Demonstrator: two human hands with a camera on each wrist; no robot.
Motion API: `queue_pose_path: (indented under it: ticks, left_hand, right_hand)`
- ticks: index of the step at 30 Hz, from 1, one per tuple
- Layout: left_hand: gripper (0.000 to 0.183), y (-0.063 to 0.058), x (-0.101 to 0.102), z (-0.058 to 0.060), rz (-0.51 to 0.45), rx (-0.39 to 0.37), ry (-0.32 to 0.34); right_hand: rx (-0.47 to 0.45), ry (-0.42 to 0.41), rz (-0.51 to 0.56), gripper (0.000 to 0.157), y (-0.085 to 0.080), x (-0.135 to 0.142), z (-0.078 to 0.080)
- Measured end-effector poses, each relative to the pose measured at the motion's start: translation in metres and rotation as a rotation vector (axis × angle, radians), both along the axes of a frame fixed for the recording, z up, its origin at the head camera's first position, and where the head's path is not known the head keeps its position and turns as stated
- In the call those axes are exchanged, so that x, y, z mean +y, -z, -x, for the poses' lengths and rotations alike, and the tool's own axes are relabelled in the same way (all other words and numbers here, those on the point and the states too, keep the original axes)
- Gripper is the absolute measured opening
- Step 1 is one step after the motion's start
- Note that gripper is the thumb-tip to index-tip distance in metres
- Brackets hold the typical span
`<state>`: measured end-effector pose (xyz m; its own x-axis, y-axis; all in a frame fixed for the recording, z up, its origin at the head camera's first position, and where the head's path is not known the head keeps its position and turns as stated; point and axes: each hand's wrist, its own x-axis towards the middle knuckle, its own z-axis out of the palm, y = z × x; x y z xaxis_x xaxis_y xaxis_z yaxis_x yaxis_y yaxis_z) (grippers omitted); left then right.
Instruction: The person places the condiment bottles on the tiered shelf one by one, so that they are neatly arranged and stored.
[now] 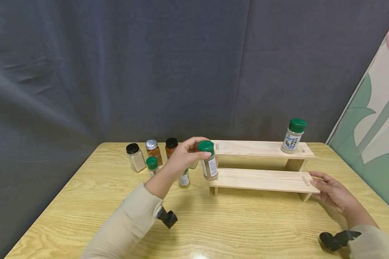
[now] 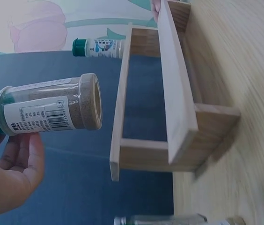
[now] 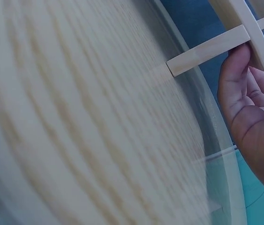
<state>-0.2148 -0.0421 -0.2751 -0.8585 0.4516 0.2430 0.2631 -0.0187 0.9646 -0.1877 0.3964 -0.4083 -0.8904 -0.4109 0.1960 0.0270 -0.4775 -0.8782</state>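
My left hand (image 1: 184,155) grips a green-capped spice jar (image 1: 210,166) near its cap, held upright by the left end of the two-tier wooden rack (image 1: 262,180). In the left wrist view this spice jar (image 2: 52,105) shows brown powder and a label with a barcode, and its base faces the rack. My right hand (image 1: 335,192) holds the right end of the lower shelf; the right wrist view shows its thumb and fingers around the board's end (image 3: 258,51). Another green-capped jar (image 1: 291,138) with a blue and white label stands on the upper shelf's right end.
Left of the rack stand several more jars: a black-capped pale one (image 1: 136,158), a silver-capped one (image 1: 153,151), a dark-capped reddish one (image 1: 171,145) and a green-capped one (image 1: 152,164). Another small jar (image 1: 184,179) is partly behind my left arm. A dark curtain (image 1: 181,72) hangs behind the table.
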Motion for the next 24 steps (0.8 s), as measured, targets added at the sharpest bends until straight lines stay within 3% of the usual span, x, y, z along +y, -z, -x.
queue_pose_path:
  ticks: [5,13,24]
  left_hand:
    - [0.034,-0.006,0.016,0.003,-0.034,-0.014,0.036]
    - [0.036,-0.012,0.036,0.007,-0.014,-0.019,0.074]
    - [0.036,-0.029,0.06,0.016,0.024,-0.043,0.05]
  right_hand:
    - [-0.013,0.024,0.001,0.038,-0.001,0.001,-0.001]
    - [-0.036,0.035,-0.014,0.038,0.001,0.002,0.001]
    - [-0.01,0.011,0.008,0.037,0.002,0.001,0.003]
